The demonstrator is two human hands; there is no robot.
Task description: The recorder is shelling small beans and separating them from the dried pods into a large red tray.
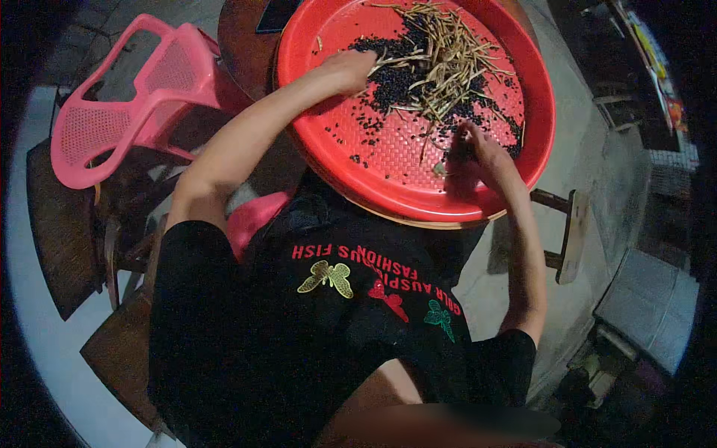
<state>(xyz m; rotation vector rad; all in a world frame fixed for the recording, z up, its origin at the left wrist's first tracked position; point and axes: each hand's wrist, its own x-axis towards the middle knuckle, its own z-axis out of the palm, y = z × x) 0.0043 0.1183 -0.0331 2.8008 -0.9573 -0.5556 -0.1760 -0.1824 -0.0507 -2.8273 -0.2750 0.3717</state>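
Note:
A round red plastic basin [392,185] with a woven-pattern bottom is before me. Small black beans [392,89] are spread over its middle and far part. A heap of dry, straw-coloured pods [454,61] lies on top of them. At the heap's left edge, my left hand [353,70] is curled down beside some pod ends; its fingertips are mostly hidden. My right hand [487,148] reaches over the right side of the basin, fingers bent and a little apart, close above scattered beans. No object shows between its fingers. A small pale scrap [440,168] lies near it.
The basin covers much of a round brown table [241,50]. A pink plastic armchair [162,84] stands to the left. Right of the basin is a wooden stool [572,235] on the grey floor. A grey box-like object [644,308] sits at the lower right.

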